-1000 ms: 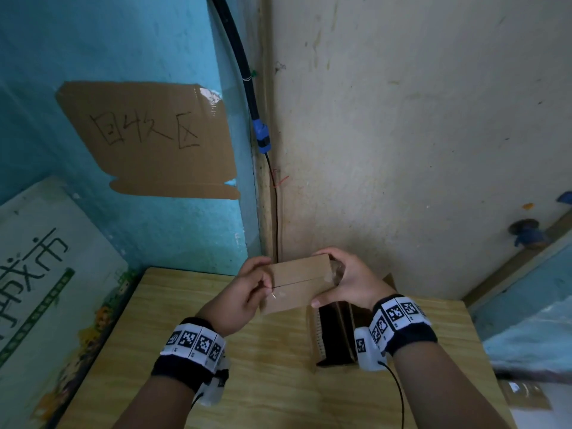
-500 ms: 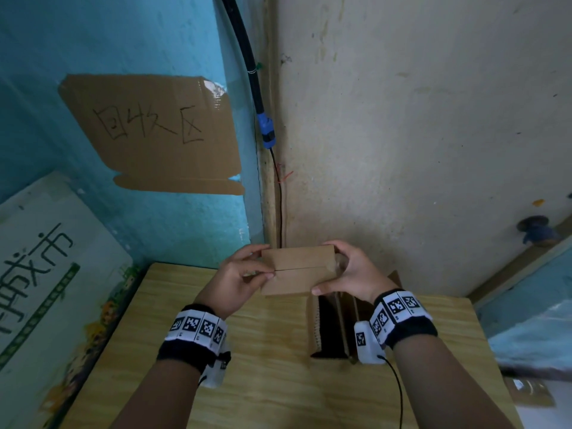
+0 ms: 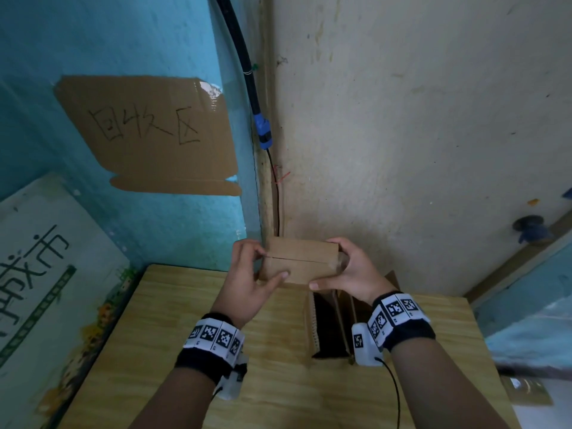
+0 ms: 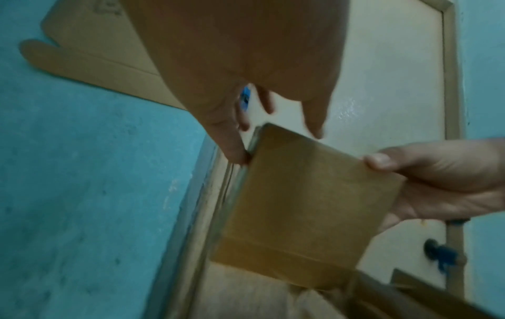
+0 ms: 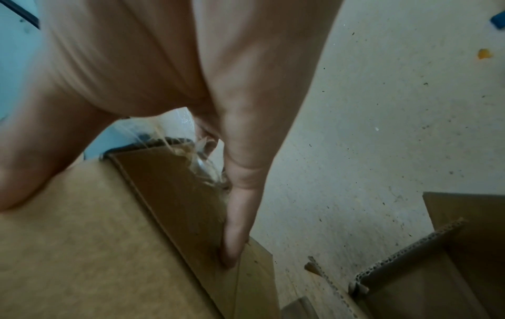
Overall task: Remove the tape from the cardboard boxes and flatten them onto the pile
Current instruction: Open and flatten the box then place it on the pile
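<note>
I hold a small brown cardboard box (image 3: 301, 261) level in the air above the back of the wooden table (image 3: 185, 335). A slit seam (image 3: 297, 258) runs along its front face. My left hand (image 3: 270, 263) holds the box's left end, with one finger on the top edge and the thumb low on the front. My right hand (image 3: 324, 264) grips the right end, thumb underneath. Crumpled clear tape (image 5: 203, 166) is bunched between that palm and the box end. In the left wrist view the box (image 4: 300, 205) shows a plain face.
An open cardboard box (image 3: 328, 326) stands on the table just below my right wrist. A cardboard sign (image 3: 148, 134) hangs on the blue wall. A black cable (image 3: 247, 72) runs down the corner. A white printed board (image 3: 46, 274) leans at the left.
The box has gone from tilted to level and sits a little higher. My left thumb has slid from the seam down to the lower front face.
</note>
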The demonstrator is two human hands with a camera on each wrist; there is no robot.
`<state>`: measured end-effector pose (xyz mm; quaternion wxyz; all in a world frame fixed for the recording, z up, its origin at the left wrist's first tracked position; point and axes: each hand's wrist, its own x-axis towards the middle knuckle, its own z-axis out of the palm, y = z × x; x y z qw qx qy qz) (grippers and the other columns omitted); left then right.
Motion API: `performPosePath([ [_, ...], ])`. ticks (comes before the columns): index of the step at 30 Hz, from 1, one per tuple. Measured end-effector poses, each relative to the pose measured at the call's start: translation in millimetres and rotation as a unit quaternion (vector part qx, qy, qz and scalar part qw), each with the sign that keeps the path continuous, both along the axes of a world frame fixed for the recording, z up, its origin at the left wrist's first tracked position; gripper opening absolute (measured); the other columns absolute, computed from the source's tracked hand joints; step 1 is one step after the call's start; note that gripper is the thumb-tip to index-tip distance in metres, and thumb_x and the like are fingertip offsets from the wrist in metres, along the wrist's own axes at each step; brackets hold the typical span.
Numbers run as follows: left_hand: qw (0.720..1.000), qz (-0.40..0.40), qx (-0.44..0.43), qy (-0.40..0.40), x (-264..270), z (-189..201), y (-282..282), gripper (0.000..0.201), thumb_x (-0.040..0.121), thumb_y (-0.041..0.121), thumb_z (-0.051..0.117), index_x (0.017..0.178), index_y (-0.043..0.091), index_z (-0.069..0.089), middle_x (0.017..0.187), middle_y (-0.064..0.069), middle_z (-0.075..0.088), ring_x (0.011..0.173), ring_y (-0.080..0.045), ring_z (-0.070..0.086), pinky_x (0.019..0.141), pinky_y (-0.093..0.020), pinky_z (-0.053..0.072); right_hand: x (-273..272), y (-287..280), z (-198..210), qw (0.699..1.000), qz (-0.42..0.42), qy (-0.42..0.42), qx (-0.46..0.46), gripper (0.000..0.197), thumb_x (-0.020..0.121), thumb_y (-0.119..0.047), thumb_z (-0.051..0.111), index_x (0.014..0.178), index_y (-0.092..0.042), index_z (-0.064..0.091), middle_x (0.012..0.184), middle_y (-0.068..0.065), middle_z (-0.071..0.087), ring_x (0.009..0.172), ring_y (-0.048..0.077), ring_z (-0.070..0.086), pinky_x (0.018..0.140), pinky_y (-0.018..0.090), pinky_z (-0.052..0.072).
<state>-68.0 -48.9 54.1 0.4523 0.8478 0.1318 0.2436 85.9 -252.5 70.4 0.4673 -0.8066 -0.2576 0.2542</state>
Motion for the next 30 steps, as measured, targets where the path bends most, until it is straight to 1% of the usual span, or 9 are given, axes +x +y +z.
performPosePath([
  [2, 0.999, 0.037, -0.004, -0.018, 1, -4, -2, 0.032, 0.086, 0.033, 0.076, 0.100, 0.022, 0.049, 0.119, 0.008, 0.045, 0.114, -0.006, 0.055, 0.097, -0.026, 0.052, -1, 0, 0, 1.000, -0.005, -0.001, 0.007, 0.093, 0.050, -0.030, 0.102, 0.130, -0.031, 0.054, 0.123, -0.012, 0.062, 0.115, 0.009, 0.058, 0.092, 0.033, 0.054],
  [5, 0.997, 0.030, 0.042, -0.048, -1, -5, -4, 0.013, 0.092, 0.020, 0.069, 0.092, 0.013, 0.058, 0.114, 0.000, 0.050, 0.110, -0.005, 0.056, 0.090, -0.006, 0.045, 1, -2, -1, 1.000, -0.009, -0.002, 0.004, 0.095, 0.048, -0.034, 0.102, 0.130, -0.031, 0.053, 0.124, -0.011, 0.062, 0.116, 0.010, 0.058, 0.097, 0.039, 0.054],
  [11, 0.994, 0.041, 0.079, -0.065, 0, -8, -2, 0.007, 0.095, 0.014, 0.063, 0.088, 0.015, 0.063, 0.116, 0.006, 0.059, 0.108, -0.001, 0.059, 0.092, -0.027, 0.055, 2, 0, -3, 1.000, -0.010, -0.003, -0.002, 0.099, 0.039, -0.048, 0.100, 0.125, -0.035, 0.053, 0.123, -0.010, 0.063, 0.116, 0.012, 0.059, 0.099, 0.046, 0.055],
  [14, 0.988, 0.062, -0.098, -0.099, 3, -6, -1, 0.011, 0.099, 0.010, 0.058, 0.088, 0.010, 0.058, 0.108, -0.001, 0.072, 0.103, -0.013, 0.069, 0.087, -0.037, 0.059, 3, -2, -2, 1.000, -0.009, -0.004, 0.004, 0.094, 0.046, -0.039, 0.101, 0.126, -0.032, 0.054, 0.122, -0.011, 0.062, 0.116, 0.010, 0.058, 0.098, 0.041, 0.055],
  [17, 0.935, 0.061, -0.314, -0.155, 6, -1, 3, 0.014, 0.105, 0.014, 0.045, 0.093, 0.007, 0.045, 0.101, -0.025, 0.071, 0.099, -0.037, 0.072, 0.086, -0.046, 0.059, 4, -6, 0, 1.000, -0.014, 0.011, 0.022, 0.089, 0.051, -0.029, 0.101, 0.128, -0.029, 0.055, 0.120, -0.010, 0.065, 0.113, 0.010, 0.062, 0.094, 0.035, 0.056],
  [20, 0.885, 0.070, -0.429, -0.169, 9, 8, 9, 0.018, 0.107, 0.013, 0.040, 0.089, 0.012, 0.042, 0.097, -0.025, 0.073, 0.092, -0.035, 0.074, 0.078, -0.041, 0.060, 6, -7, 1, 0.997, -0.007, 0.058, 0.046, 0.090, 0.050, -0.029, 0.101, 0.128, -0.027, 0.057, 0.120, -0.004, 0.072, 0.113, 0.013, 0.068, 0.095, 0.039, 0.060],
  [22, 0.835, 0.071, -0.513, -0.186, 10, 11, 14, 0.021, 0.106, 0.008, 0.039, 0.086, 0.013, 0.042, 0.100, -0.026, 0.073, 0.091, -0.034, 0.074, 0.074, -0.035, 0.061, 6, -4, 0, 0.996, 0.003, 0.078, 0.047, 0.097, 0.045, -0.037, 0.102, 0.130, -0.030, 0.057, 0.123, -0.004, 0.072, 0.116, 0.015, 0.068, 0.097, 0.046, 0.059],
  [25, 0.791, 0.073, -0.577, -0.190, 10, 11, 15, 0.025, 0.107, 0.007, 0.035, 0.083, 0.010, 0.044, 0.104, -0.032, 0.070, 0.104, -0.039, 0.071, 0.076, -0.031, 0.062, 5, 1, 1, 0.997, 0.014, 0.067, 0.027, 0.098, 0.047, -0.038, 0.102, 0.132, -0.033, 0.054, 0.124, -0.007, 0.070, 0.118, 0.013, 0.066, 0.100, 0.047, 0.058],
  [30, 0.804, 0.089, -0.572, -0.137, 9, 14, 9, 0.020, 0.107, 0.011, 0.037, 0.089, 0.008, 0.046, 0.088, -0.021, 0.076, 0.080, -0.022, 0.076, 0.067, -0.024, 0.062, -1, 9, 4, 0.998, 0.062, -0.008, -0.030, 0.099, 0.062, -0.026, 0.097, 0.145, -0.035, 0.044, 0.133, -0.017, 0.057, 0.125, 0.007, 0.055, 0.109, 0.045, 0.050],
])
